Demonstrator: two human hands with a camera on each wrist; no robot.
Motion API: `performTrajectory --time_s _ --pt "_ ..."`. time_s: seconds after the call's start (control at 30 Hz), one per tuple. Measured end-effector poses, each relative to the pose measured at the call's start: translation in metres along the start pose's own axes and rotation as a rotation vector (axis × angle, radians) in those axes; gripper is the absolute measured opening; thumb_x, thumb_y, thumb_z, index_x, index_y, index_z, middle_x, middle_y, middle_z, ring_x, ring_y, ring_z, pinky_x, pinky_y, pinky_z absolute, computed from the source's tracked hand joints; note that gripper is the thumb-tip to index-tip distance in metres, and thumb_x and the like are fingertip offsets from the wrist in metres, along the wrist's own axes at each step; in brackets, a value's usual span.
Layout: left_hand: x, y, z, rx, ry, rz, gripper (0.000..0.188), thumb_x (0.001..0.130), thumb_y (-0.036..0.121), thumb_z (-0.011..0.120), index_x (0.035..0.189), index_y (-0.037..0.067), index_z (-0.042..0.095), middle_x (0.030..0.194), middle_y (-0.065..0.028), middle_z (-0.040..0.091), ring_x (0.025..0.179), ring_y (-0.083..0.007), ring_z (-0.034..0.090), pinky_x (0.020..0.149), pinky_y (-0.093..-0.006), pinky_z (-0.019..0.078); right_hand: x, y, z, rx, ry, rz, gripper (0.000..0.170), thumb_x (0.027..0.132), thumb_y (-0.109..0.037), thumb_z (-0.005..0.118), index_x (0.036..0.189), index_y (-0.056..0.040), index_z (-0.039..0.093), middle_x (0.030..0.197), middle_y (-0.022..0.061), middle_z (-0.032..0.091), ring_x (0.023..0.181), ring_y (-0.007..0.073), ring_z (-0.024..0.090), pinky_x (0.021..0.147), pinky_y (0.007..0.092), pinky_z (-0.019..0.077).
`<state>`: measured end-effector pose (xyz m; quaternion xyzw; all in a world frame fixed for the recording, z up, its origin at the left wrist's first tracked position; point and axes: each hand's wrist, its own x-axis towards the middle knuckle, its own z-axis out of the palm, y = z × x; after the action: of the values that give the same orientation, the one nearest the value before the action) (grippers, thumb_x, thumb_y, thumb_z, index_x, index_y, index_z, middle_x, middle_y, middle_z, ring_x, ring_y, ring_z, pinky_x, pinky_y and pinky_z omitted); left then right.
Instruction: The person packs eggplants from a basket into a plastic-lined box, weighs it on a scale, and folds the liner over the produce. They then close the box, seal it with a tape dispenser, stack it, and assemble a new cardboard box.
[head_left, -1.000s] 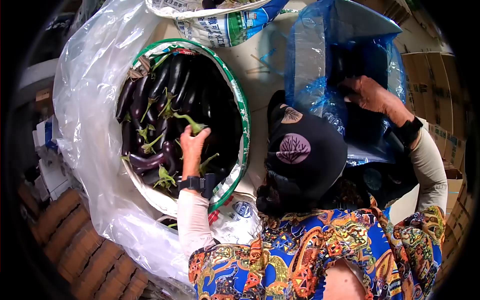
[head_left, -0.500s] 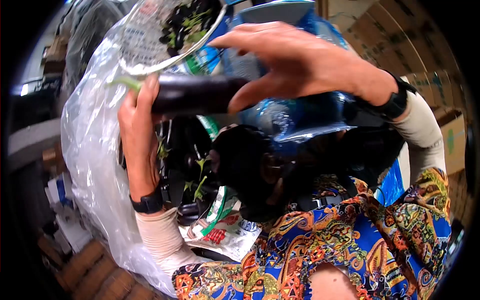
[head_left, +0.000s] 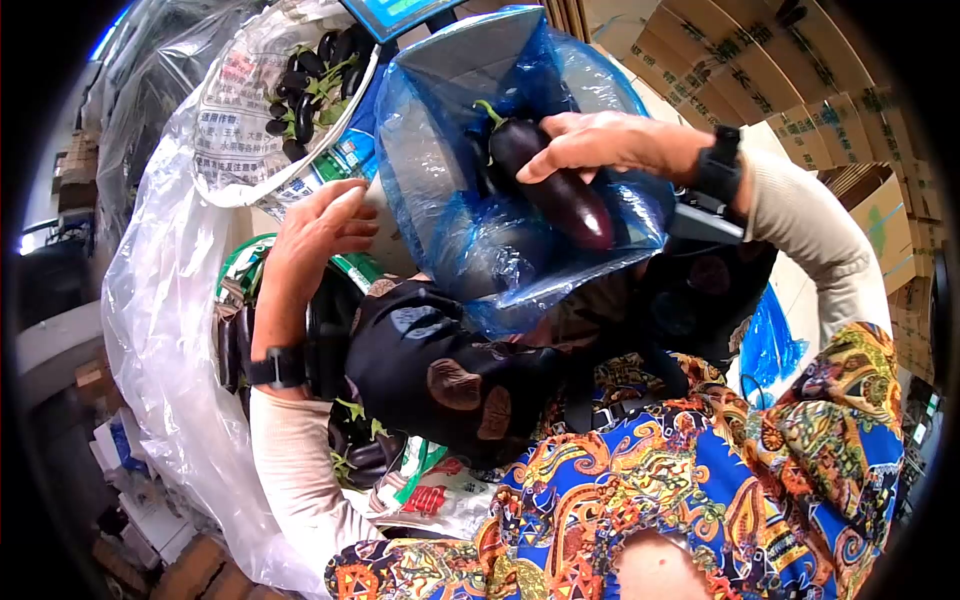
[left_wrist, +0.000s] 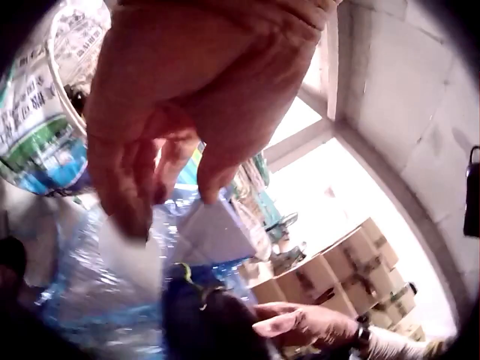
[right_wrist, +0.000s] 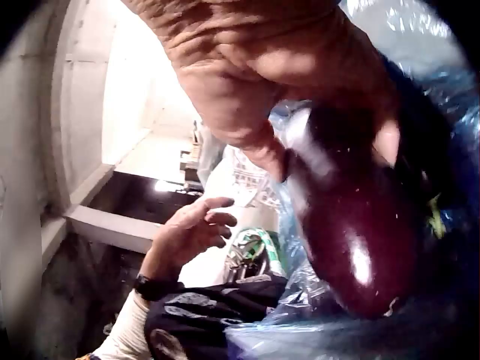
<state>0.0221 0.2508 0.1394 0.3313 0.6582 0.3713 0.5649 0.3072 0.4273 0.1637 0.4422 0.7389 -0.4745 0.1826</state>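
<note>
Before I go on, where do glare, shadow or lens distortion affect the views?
Head: black rounded corners, bowed cartons, highlights on the blue plastic bag; left wrist: left hand shadowed against an overexposed background; right wrist: glare on the eggplant, overexposed patch beside the right hand.

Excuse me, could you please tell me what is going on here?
A person's right hand grips a dark purple eggplant at the opening of a blue plastic bag. The left hand is empty, beside the bag. More eggplants lie in a green-rimmed sack.
</note>
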Motion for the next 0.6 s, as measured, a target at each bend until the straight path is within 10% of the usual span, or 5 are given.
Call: performTrajectory --time_s 0.23,0.3,0.37,0.6 --pt "-0.087 -0.071 -0.05 -0.249 0.299 -0.091 0.043 0.098 0.029 0.057 0.129 0.0 0.054 0.103 -0.0128 0.067 0.089 -0.0168 0.067 0.078 -0.027 0.0556 0.094 0.028 0.063 -0.061 -0.212 0.19 0.077 0.08 -0.048 0.071 0.131 0.0029 0.045 0.111 0.0174 0.06 0.088 0.0275 0.058 0.073 0.0345 0.0473" --pt "-0.114 -0.112 -0.067 -0.359 0.415 -0.145 0.043 0.097 0.027 0.059 0.129 -0.001 0.054 0.103 -0.0144 0.067 0.088 -0.0177 0.067 0.077 -0.0278 0.0569 0.089 0.027 0.073 -0.251 -0.11 -0.081 0.085 0.082 -0.05 0.068 0.138 0.0057 0.037 0.131 0.0287 0.051 0.122 0.0385 0.05 0.103 0.0399 0.0397" --pt "-0.137 -0.16 -0.084 -0.425 0.577 -0.183 0.045 0.096 0.025 0.061 0.129 -0.003 0.052 0.105 -0.0175 0.066 0.086 -0.0196 0.068 0.075 -0.0283 0.0579 0.097 0.022 0.076 -0.447 -0.192 0.077 0.099 0.083 -0.054 0.065 0.142 0.014 0.025 0.138 0.0336 0.044 0.136 0.0384 0.038 0.113 0.0358 0.0304" --pt "-0.111 -0.269 -0.053 -0.134 0.656 -0.262 0.038 0.089 0.021 0.065 0.118 -0.002 0.061 0.095 -0.0146 0.068 0.076 -0.017 0.066 0.067 -0.0283 0.0546 0.083 0.03 0.078 -0.545 -0.16 0.106 0.114 0.084 -0.056 0.064 0.139 0.0253 0.005 0.119 0.0354 0.056 0.116 0.04 0.056 0.094 0.0366 0.0465"
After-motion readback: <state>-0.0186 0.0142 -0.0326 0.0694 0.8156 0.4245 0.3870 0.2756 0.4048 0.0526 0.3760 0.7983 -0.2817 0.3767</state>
